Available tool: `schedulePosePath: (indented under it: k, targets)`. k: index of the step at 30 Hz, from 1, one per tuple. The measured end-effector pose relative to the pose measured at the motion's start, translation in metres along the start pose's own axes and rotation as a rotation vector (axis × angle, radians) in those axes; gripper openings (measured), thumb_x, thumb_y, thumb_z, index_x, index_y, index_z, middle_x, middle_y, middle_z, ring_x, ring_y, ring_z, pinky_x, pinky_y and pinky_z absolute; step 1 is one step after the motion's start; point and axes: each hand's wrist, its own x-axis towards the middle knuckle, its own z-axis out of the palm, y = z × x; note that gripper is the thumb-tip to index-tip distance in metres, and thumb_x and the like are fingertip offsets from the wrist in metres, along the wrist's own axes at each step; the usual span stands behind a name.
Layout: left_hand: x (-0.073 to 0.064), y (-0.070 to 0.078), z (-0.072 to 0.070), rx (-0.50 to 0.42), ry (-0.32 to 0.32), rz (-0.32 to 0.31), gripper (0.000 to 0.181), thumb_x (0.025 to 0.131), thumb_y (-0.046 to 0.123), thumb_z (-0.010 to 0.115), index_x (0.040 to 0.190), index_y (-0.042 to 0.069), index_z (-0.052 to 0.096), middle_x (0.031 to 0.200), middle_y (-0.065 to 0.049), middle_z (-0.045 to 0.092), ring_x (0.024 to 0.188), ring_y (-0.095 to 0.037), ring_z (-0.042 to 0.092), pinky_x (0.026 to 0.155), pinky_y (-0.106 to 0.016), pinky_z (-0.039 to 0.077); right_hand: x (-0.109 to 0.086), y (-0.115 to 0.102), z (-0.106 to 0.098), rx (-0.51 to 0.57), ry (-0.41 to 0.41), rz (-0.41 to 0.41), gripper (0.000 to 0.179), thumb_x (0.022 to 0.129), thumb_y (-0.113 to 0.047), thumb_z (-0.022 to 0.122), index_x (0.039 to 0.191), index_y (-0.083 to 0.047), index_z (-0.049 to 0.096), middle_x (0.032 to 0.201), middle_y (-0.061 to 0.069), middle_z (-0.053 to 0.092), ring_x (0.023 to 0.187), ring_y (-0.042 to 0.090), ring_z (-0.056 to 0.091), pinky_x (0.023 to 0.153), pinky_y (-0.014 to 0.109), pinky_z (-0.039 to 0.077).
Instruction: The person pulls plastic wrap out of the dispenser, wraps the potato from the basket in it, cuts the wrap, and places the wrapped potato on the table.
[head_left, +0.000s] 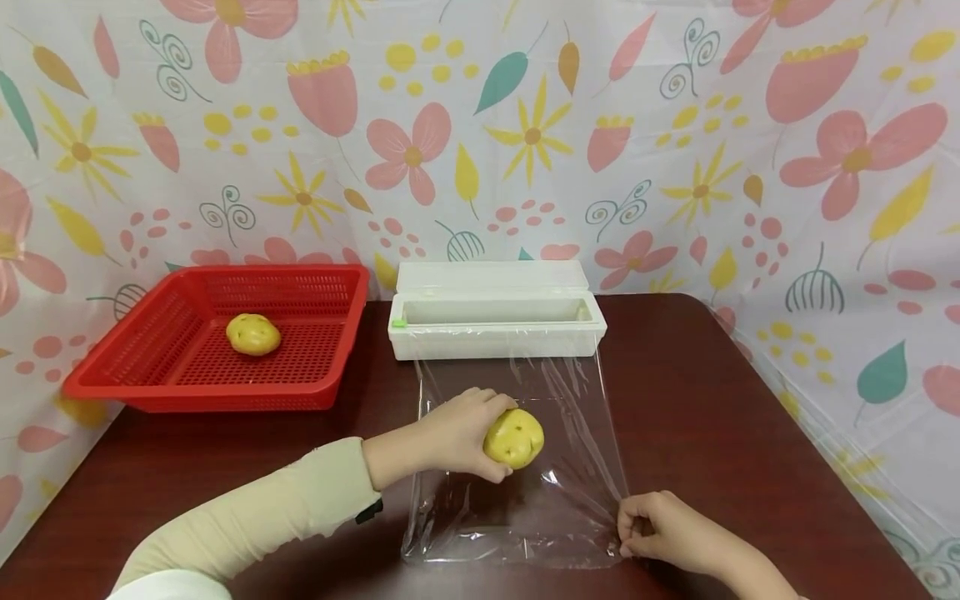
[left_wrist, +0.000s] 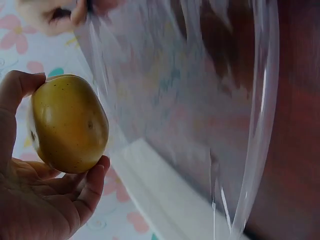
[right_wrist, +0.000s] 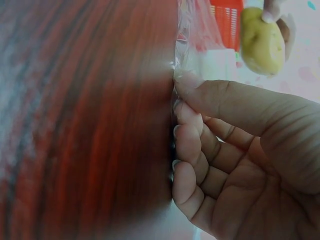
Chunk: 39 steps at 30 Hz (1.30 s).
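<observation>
My left hand (head_left: 463, 433) grips a yellow potato (head_left: 516, 439) over a sheet of clear plastic wrap (head_left: 540, 500). In the left wrist view the thumb and fingers curl round the potato (left_wrist: 71, 125), with the wrap beside it. The sheet runs from a white wrap dispenser box (head_left: 498, 342), lid raised, toward the near side of the table. At the sheet's near right corner, my right hand (head_left: 667, 529) pinches its edge. Up close in the right wrist view, the thumb (right_wrist: 215, 95) presses the film against the curled fingers at the tabletop.
A red plastic basket (head_left: 337, 379) stands at the back left with a second potato (head_left: 253, 334) inside. The dark wood table (head_left: 712, 417) meets a floral-patterned cloth (head_left: 525, 125) behind. A small green piece (head_left: 399, 323) sits on the box's left front edge.
</observation>
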Motion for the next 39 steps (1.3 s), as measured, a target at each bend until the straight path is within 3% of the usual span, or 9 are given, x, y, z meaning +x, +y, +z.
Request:
schedulePosePath:
  k: [8, 15, 27, 39]
  targets:
    - [-0.006, 0.009, 0.018, 0.031, -0.051, 0.016, 0.07, 0.064, 0.038, 0.08, 0.123, 0.008, 0.055, 0.107, -0.002, 0.06, 0.092, -0.014, 0.051, 0.08, -0.024, 0.047, 0.0, 0.0, -0.001, 0.016, -0.017, 0.044, 0.014, 0.084, -0.015, 0.07, 0.076, -0.01, 0.058, 0.067, -0.012, 0.057, 0.057, -0.008, 0.048, 0.047, 0.019, 0.044]
    - [-0.009, 0.011, 0.028, 0.04, -0.097, 0.001, 0.071, 0.065, 0.04, 0.08, 0.124, 0.009, 0.055, 0.109, -0.001, 0.06, 0.094, -0.012, 0.051, 0.077, -0.022, 0.047, 0.0, 0.0, -0.002, -0.016, -0.004, 0.032, 0.015, 0.083, -0.013, 0.071, 0.075, -0.012, 0.058, 0.067, -0.014, 0.056, 0.058, -0.008, 0.047, 0.047, 0.019, 0.044]
    - [-0.012, 0.014, 0.041, 0.108, -0.115, 0.024, 0.07, 0.063, 0.042, 0.08, 0.121, 0.011, 0.056, 0.103, 0.002, 0.06, 0.09, -0.01, 0.052, 0.077, -0.02, 0.047, 0.0, -0.001, 0.0, -0.005, -0.006, 0.04, 0.015, 0.083, -0.013, 0.07, 0.076, -0.01, 0.058, 0.066, -0.014, 0.056, 0.058, -0.008, 0.046, 0.047, 0.019, 0.044]
    - [-0.015, 0.011, 0.047, 0.077, -0.125, 0.003, 0.074, 0.067, 0.044, 0.079, 0.127, 0.009, 0.054, 0.112, -0.002, 0.061, 0.094, -0.012, 0.054, 0.083, -0.025, 0.048, 0.001, -0.004, 0.003, -0.097, 0.036, 0.039, 0.017, 0.081, -0.007, 0.071, 0.074, -0.012, 0.057, 0.067, -0.014, 0.055, 0.059, -0.008, 0.045, 0.048, 0.018, 0.042]
